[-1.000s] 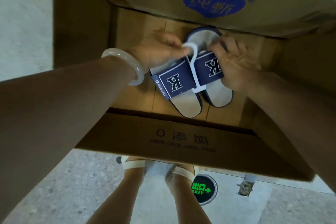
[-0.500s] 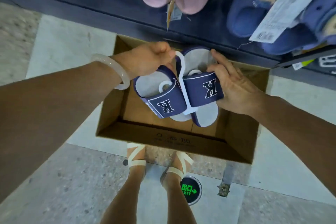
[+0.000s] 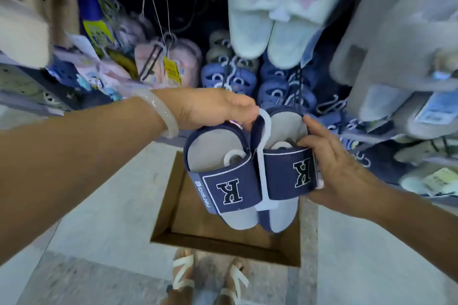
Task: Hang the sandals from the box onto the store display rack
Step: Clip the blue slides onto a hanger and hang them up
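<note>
Fingers (image 3: 244, 112) of the left hand (image 3: 213, 108) curled tight, pinching the top of the white plastic hanger hook (image 3: 264, 131) between the heels of the navy-blue slide sandals with grey footbeds and a stitched letter K on each strap (image 3: 250, 176). Fingers (image 3: 312, 126) of the right hand (image 3: 339, 168) wrapped round the outer edge of the right-side sandal, thumb lying on the inner sole just above the strap, palm against the strap's side.

Two sandals, one pair, clipped side by side on one hanger. Long axes running roughly up and down in the view, heels up toward the display rack crowded with hanging slippers (image 3: 247, 74), toes down toward the open brown cardboard box (image 3: 168, 210). Footbeds and straps facing the camera, the two K letters upside down. Left-side sandal tilted slightly, toe swung toward the centre. Held in the air above the box and in front of the lower rows of the rack, not touching either.

Both forearms reaching forward from the lower corners, converging on the pair. One pale translucent bangle (image 3: 162, 111) on the left wrist. Two feet in white strappy sandals (image 3: 210, 277) standing on the grey floor (image 3: 104, 218) just beside the box's near wall.
</note>
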The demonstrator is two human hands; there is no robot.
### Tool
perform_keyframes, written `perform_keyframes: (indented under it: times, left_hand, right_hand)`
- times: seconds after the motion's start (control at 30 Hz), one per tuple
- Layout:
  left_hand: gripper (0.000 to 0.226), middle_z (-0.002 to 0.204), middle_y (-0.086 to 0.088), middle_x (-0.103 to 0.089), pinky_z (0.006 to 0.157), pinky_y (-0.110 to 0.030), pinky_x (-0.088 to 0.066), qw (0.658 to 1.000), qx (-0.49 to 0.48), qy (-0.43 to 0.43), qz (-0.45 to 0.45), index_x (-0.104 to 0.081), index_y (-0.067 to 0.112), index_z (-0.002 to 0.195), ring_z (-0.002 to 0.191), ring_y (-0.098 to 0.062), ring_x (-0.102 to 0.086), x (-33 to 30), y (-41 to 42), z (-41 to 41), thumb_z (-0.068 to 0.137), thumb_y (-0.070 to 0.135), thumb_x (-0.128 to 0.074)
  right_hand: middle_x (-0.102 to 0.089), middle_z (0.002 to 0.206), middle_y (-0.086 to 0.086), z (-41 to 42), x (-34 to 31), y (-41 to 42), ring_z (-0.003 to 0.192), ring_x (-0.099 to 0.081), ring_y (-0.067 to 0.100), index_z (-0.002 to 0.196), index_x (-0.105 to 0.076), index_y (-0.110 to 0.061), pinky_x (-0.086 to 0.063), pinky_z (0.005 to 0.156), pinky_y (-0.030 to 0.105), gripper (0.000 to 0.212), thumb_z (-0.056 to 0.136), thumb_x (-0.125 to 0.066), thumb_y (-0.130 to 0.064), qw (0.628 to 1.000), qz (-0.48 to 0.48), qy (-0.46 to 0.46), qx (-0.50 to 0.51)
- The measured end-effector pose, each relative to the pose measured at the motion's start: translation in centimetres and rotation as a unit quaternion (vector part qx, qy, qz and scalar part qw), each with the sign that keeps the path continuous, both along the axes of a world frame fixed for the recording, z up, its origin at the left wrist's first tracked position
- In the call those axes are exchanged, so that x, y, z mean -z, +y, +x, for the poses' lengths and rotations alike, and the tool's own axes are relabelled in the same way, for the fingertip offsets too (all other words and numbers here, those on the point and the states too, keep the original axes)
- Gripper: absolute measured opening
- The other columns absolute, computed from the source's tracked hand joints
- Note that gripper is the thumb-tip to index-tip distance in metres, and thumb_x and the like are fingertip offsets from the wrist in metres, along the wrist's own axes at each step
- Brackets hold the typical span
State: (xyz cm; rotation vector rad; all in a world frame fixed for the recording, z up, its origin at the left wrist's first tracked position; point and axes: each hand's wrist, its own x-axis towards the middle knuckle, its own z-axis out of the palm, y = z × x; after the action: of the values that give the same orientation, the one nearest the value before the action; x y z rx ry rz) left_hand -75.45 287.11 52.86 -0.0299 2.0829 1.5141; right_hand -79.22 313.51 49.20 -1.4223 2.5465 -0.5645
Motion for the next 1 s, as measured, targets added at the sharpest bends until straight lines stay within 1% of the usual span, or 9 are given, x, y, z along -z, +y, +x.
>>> perform_keyframes:
  times: [0.17,0.27,0.4,0.5,0.57,0.67,0.77,0.93,1.0]
  left_hand:
    - [0.027,0.073,0.009,-0.065,0.069,-0.019,-0.044,0.997,0.018,0.075,0.021,-0.054,0.023,0.065,0.071,-0.008,-0.052,-13.0,-0.4,-0.7,0.091,0.029,-0.049]
    - [0.032,0.073,0.007,-0.066,0.065,-0.021,-0.045,0.994,0.032,0.106,0.024,-0.059,0.026,0.053,0.070,-0.010,-0.053,-19.8,-0.3,-0.4,0.081,0.035,-0.047]
    - [0.033,0.078,0.000,-0.062,0.073,-0.020,-0.044,0.987,0.047,0.155,-0.009,-0.057,0.027,0.053,0.078,-0.012,-0.054,-27.1,0.1,0.6,0.083,0.036,-0.046]
    - [0.029,0.077,-0.002,-0.059,0.072,-0.015,-0.043,0.979,0.042,0.194,-0.039,-0.052,0.021,0.063,0.074,-0.008,-0.054,-31.8,-0.2,1.9,0.089,0.034,-0.050]
    - [0.025,0.072,0.001,-0.059,0.066,-0.010,-0.044,0.975,0.036,0.215,-0.036,-0.048,0.016,0.067,0.068,-0.004,-0.053,-34.6,-0.8,2.8,0.086,0.031,-0.044]
    - [0.024,0.064,0.012,-0.062,0.064,-0.009,-0.043,0.969,0.037,0.238,-0.048,-0.048,0.016,0.069,0.063,0.003,-0.055,-38.5,-2.1,4.2,0.085,0.033,-0.044]
    - [0.023,0.077,0.002,-0.061,0.073,-0.014,-0.044,0.945,0.045,0.291,-0.140,-0.052,0.012,0.083,0.072,0.000,-0.056,-41.5,-3.6,5.2,0.096,0.027,-0.041]
    - [0.015,0.075,0.000,-0.056,0.067,-0.006,-0.042,0.907,0.074,0.344,-0.231,-0.052,0.004,0.096,0.067,0.004,-0.050,-46.0,-5.8,6.7,0.094,0.018,-0.050]
    - [0.030,0.087,-0.007,-0.056,0.074,-0.017,-0.044,0.900,0.074,0.348,-0.254,-0.055,-0.001,0.099,0.079,-0.005,-0.049,-47.0,-6.7,7.1,0.088,0.027,-0.058]
  right_hand:
    - [0.000,0.147,-0.021,-0.3,-14.9,-0.4,0.143,0.007,-0.005,0.113,-0.023,-0.058,-0.022,0.107,0.015,0.090,0.041,-0.077,-0.065,0.999,0.018,-0.031,-0.001]
    - [-0.025,0.137,-0.021,0.4,-23.2,-2.2,0.133,-0.020,-0.009,0.108,-0.036,-0.047,-0.014,0.092,-0.008,0.058,0.060,-0.056,-0.073,0.997,-0.046,-0.039,0.055]
    - [-0.065,0.087,-0.016,0.9,-31.9,-6.2,0.079,-0.053,-0.008,0.085,-0.062,-0.027,-0.039,0.074,0.004,0.045,0.062,-0.048,-0.064,0.983,-0.159,-0.027,0.088]
    - [-0.069,0.081,0.008,1.7,-36.7,-8.8,0.069,-0.056,0.004,0.084,-0.068,-0.012,-0.049,0.070,0.029,0.033,0.078,-0.063,-0.044,0.990,-0.121,-0.039,0.059]
    - [-0.058,0.069,0.001,2.3,-39.3,-9.9,0.056,-0.048,-0.004,0.083,-0.061,-0.010,-0.041,0.055,0.015,0.018,0.087,-0.060,-0.028,0.993,-0.104,-0.010,0.048]
    - [-0.044,0.069,-0.011,3.4,-42.1,-11.5,0.061,-0.041,0.001,0.074,-0.047,-0.024,-0.034,0.059,0.019,0.020,0.093,-0.050,-0.028,0.992,-0.090,0.071,0.045]
    - [-0.044,0.070,-0.012,4.1,-44.4,-13.0,0.067,-0.042,0.005,0.068,-0.037,-0.030,-0.033,0.062,0.025,0.028,0.094,-0.046,-0.028,0.982,-0.127,0.128,0.051]
    - [-0.047,0.068,-0.011,6.2,-48.6,-16.3,0.066,-0.044,0.002,0.067,-0.037,-0.031,-0.038,0.064,0.019,0.028,0.093,-0.046,-0.036,0.965,-0.190,0.177,0.032]
    - [-0.052,0.071,-0.011,6.8,-50.2,-17.8,0.070,-0.047,0.003,0.068,-0.041,-0.031,-0.038,0.065,0.021,0.025,0.091,-0.047,-0.040,0.959,-0.207,0.194,0.013]
